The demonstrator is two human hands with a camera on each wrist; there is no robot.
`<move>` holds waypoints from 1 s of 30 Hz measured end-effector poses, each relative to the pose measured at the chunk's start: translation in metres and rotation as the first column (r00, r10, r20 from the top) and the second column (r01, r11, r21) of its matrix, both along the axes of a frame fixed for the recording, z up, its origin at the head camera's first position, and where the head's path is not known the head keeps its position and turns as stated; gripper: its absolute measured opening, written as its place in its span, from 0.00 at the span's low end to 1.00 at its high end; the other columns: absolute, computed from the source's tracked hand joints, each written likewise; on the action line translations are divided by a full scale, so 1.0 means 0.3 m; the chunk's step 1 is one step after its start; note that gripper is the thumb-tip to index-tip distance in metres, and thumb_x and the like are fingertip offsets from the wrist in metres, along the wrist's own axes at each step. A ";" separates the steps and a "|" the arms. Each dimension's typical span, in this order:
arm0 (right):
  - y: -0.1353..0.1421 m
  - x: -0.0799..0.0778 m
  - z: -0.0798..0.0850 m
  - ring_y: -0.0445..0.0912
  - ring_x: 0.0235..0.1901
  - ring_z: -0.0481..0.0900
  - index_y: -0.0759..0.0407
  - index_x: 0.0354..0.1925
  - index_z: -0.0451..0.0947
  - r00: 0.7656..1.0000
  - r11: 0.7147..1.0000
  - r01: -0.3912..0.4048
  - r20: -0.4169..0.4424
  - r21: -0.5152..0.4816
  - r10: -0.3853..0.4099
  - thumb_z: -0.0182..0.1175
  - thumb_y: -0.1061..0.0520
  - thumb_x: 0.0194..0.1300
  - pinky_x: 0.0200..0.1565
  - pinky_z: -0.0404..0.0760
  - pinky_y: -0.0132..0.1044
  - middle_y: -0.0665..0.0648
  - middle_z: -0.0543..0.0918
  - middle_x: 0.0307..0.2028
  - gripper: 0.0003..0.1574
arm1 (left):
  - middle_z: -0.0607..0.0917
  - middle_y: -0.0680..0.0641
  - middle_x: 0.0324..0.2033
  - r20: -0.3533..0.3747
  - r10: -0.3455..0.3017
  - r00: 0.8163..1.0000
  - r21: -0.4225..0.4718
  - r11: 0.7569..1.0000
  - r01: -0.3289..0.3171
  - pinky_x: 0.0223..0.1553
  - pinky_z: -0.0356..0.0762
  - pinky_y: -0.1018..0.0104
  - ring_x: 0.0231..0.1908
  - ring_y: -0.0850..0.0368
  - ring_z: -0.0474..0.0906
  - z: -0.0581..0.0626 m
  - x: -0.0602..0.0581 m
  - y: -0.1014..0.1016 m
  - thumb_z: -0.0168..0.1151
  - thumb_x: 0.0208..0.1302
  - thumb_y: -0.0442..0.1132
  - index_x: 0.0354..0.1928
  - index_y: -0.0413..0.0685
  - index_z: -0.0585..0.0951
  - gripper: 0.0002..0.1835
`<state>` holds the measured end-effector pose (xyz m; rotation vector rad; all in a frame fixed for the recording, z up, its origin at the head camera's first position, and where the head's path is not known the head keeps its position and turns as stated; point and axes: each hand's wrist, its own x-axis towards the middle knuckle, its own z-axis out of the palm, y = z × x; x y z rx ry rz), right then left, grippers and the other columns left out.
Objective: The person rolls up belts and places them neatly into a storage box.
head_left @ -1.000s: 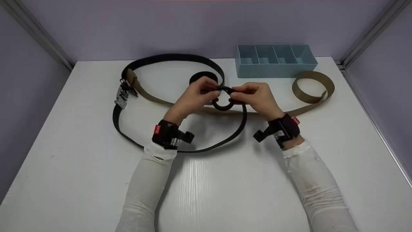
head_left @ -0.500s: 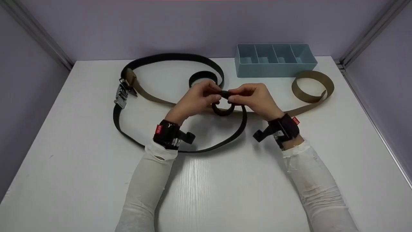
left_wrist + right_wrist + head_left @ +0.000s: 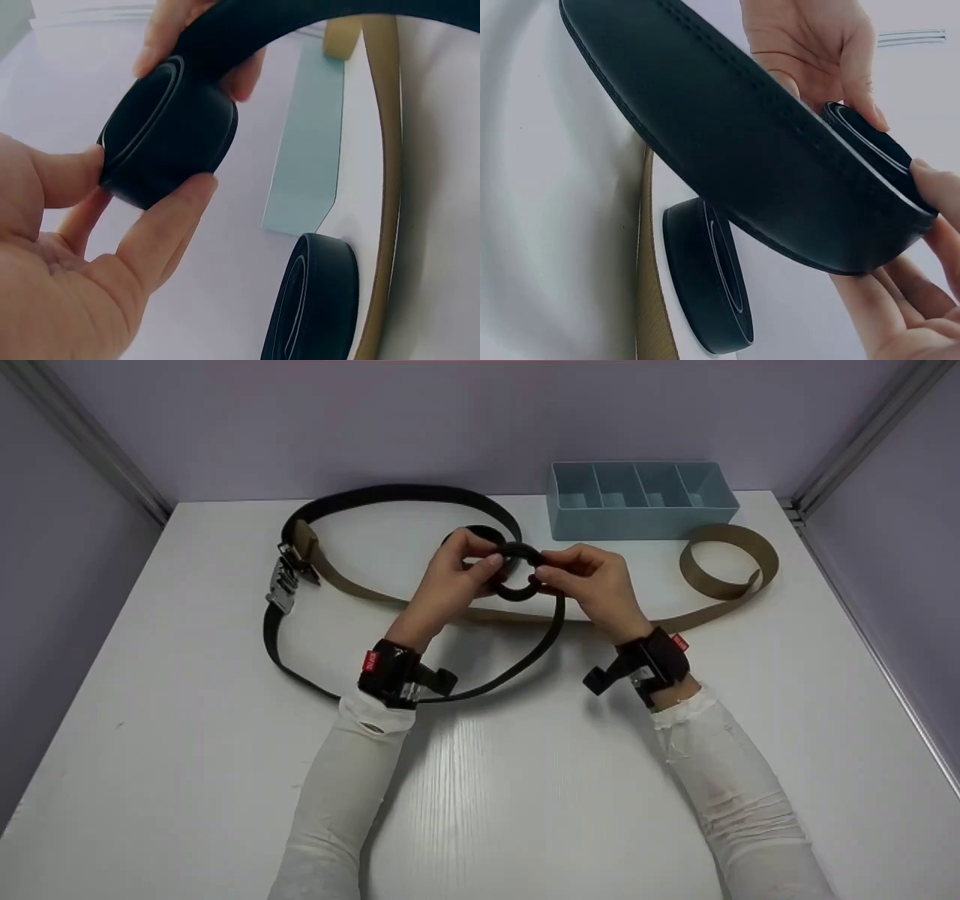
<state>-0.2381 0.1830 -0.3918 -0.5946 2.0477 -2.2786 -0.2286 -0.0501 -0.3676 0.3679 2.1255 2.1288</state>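
Note:
Above the table, both hands hold a coiled end of a black belt (image 3: 517,595), with thumbs and fingertips at its sides. My left hand (image 3: 448,581) pinches the coil's left side, and my right hand (image 3: 600,589) pinches its right side. In the left wrist view the rolled black strap (image 3: 176,142) shows several layers, with the left fingers (image 3: 169,225) along its lower edge. The right wrist view has the strap (image 3: 727,142) sweeping into the roll, held by the right fingers (image 3: 885,300). From the coil, the strap loops round to silver buckles (image 3: 283,585) at the left.
A tan belt (image 3: 510,616) crosses the table behind the hands and ends in a coil (image 3: 726,535) at the right. Another black coil (image 3: 486,532) stands behind the left hand. At the back right is a blue-grey box (image 3: 637,525) with divided compartments.
Tilted down half a second ago, the coil has turned so its round opening faces up again. Both hands have moved slightly away from the body, drawing the black strap's front loop with them.

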 end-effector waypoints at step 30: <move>0.018 -0.003 0.014 0.49 0.45 0.88 0.66 0.51 0.88 0.997 0.988 -0.071 0.021 0.139 0.068 0.74 0.60 0.66 0.49 0.87 0.38 0.62 0.89 0.46 0.17 | 0.83 0.43 0.47 -0.051 -0.122 0.991 -0.240 0.965 0.106 0.45 0.84 0.62 0.45 0.49 0.84 -0.007 -0.007 -0.003 0.63 0.75 0.33 0.50 0.39 0.78 0.08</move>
